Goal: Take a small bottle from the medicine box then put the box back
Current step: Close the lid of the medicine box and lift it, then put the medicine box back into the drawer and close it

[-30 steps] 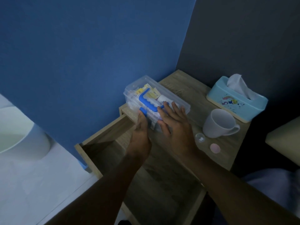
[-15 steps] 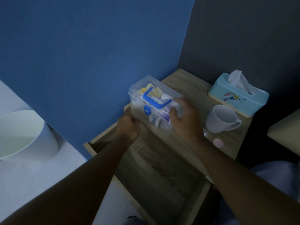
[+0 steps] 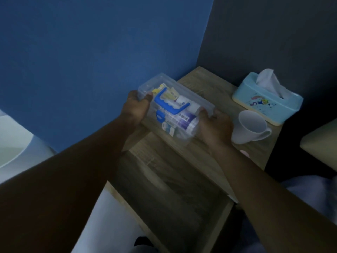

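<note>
Box [image 3: 173,108], clear plastic, rectangular, blue handle, was clamped endwise between left hand [image 3: 135,108] and right hand [image 3: 215,127], fingers curled closed on its ends.
It hung tilted above the open wooden drawer [image 3: 169,190]. Risk: smooth walls could slip; white ceramic mug [image 3: 250,127] beside the right hand could be knocked.

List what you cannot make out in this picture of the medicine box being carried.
- Labels inside the medicine box: too small and dim, head view.
- Small pink object on the nightstand: mostly behind the right forearm.
- Right hand fingertips: hidden behind the box end.
- Pale container: cut off by the left edge.
- Drawer depths: too dark.
</note>
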### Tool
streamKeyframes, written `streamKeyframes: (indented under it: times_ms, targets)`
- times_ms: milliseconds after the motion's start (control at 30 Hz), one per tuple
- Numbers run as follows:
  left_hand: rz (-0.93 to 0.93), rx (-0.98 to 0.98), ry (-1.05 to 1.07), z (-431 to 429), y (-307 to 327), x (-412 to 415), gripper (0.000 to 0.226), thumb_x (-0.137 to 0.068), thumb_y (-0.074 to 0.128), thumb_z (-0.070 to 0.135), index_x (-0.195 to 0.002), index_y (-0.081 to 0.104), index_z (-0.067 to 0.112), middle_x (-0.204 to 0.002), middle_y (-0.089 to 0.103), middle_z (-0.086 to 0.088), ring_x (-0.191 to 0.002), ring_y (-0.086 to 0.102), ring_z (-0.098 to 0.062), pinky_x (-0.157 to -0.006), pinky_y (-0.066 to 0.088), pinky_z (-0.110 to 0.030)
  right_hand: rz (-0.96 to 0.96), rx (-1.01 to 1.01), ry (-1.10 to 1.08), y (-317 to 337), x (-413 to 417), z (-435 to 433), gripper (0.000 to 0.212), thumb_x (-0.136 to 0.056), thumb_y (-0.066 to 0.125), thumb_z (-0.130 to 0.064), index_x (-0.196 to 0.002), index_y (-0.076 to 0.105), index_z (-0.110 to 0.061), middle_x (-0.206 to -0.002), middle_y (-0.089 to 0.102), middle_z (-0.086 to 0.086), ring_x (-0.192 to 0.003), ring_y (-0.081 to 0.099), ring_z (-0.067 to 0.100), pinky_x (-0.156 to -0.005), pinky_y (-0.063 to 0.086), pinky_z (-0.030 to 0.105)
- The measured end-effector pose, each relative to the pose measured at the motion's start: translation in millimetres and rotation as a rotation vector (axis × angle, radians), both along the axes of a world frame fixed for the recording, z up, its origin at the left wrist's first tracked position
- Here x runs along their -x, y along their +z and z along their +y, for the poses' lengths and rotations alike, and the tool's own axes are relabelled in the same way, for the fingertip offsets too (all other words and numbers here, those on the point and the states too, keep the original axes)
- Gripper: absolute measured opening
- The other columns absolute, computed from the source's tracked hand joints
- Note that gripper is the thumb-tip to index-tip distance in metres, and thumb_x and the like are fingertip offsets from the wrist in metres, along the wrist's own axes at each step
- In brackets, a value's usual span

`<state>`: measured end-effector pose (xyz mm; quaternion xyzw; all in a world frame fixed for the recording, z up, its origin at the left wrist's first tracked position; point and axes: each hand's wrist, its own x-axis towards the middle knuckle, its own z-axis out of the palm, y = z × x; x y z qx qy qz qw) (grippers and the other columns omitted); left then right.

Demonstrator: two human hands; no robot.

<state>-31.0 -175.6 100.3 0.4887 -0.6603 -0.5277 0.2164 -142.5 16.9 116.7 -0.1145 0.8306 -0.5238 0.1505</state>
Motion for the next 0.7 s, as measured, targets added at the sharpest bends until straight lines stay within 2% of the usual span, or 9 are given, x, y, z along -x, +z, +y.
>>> streamKeyframes:
  times_ms: [133, 200, 300, 367, 500, 600, 700]
  targets:
    - [0.023, -0.024, 0.037, 2, 12, -11, 0.046, -0.082, 0.067, 0.044, -0.120, 0.059, 0.019, -0.122, 0.067, -0.006, -0.108, 0.065, -0.025, -0.097, 0.052, -0.041, -0.166, 0.029, -0.067, 16, 6, 1, 0.040, -0.087, 0.072, -0.034, -0.122, 0.069, -0.014, -0.088, 0.070, -0.006, -0.069, 0.066, 0.004, -0.043, 0.046, 0.015]
    - [0.013, -0.032, 0.031, 8, 18, -23, 0.045, -0.080, 0.069, 0.045, -0.116, 0.063, 0.018, -0.117, 0.069, -0.006, -0.106, 0.066, -0.025, -0.097, 0.052, -0.042, -0.247, 0.059, -0.068, 22, 2, 10, 0.042, -0.082, 0.078, -0.029, -0.119, 0.070, -0.013, -0.097, 0.076, 0.002, -0.072, 0.071, 0.010, -0.043, 0.050, 0.014]
    - [-0.016, -0.018, 0.044, 21, 29, -47, 0.058, -0.075, 0.068, 0.060, -0.113, 0.067, 0.016, -0.115, 0.070, -0.006, -0.107, 0.066, -0.025, -0.099, 0.051, -0.042, -0.376, 0.138, -0.082, 23, -15, 32, 0.044, -0.075, 0.084, -0.025, -0.114, 0.070, -0.011, -0.103, 0.078, 0.009, -0.082, 0.078, 0.021, -0.072, 0.064, 0.036]
    - [-0.031, 0.012, 0.061, 31, 38, -65, 0.063, -0.073, 0.068, 0.064, -0.112, 0.068, 0.015, -0.112, 0.071, -0.006, -0.106, 0.066, -0.025, -0.098, 0.052, -0.042, -0.416, 0.187, -0.085, 25, -31, 48, 0.050, -0.073, 0.087, -0.025, -0.118, 0.069, -0.012, -0.107, 0.077, 0.008, -0.085, 0.079, 0.021, -0.077, 0.065, 0.042]
    - [-0.058, 0.001, 0.038, 53, 51, -100, 0.058, -0.071, 0.074, 0.059, -0.105, 0.071, 0.012, -0.105, 0.072, -0.008, -0.101, 0.068, -0.026, -0.094, 0.055, -0.044, -0.419, 0.268, -0.125, 33, -69, 80, 0.061, -0.070, 0.090, -0.027, -0.124, 0.066, -0.015, -0.110, 0.074, 0.005, -0.090, 0.077, 0.018, -0.076, 0.065, 0.040]
    - [-0.122, -0.016, 0.022, 68, 52, -123, 0.044, -0.073, 0.075, 0.054, -0.090, 0.072, 0.014, -0.091, 0.074, -0.006, -0.091, 0.070, -0.024, -0.089, 0.057, -0.046, -0.405, 0.265, -0.126, 33, -97, 100, 0.060, -0.072, 0.089, -0.027, -0.125, 0.065, -0.014, -0.109, 0.073, 0.003, -0.089, 0.077, 0.014, -0.074, 0.066, 0.036]
    - [-0.155, -0.059, 0.023, 84, 46, -140, 0.038, -0.071, 0.076, 0.053, -0.086, 0.071, 0.018, -0.089, 0.073, -0.005, -0.088, 0.070, -0.024, -0.087, 0.058, -0.045, -0.397, 0.256, -0.122, 24, -123, 118, 0.055, -0.074, 0.087, -0.028, -0.123, 0.066, -0.016, -0.111, 0.075, 0.004, -0.091, 0.077, 0.014, -0.077, 0.065, 0.037]
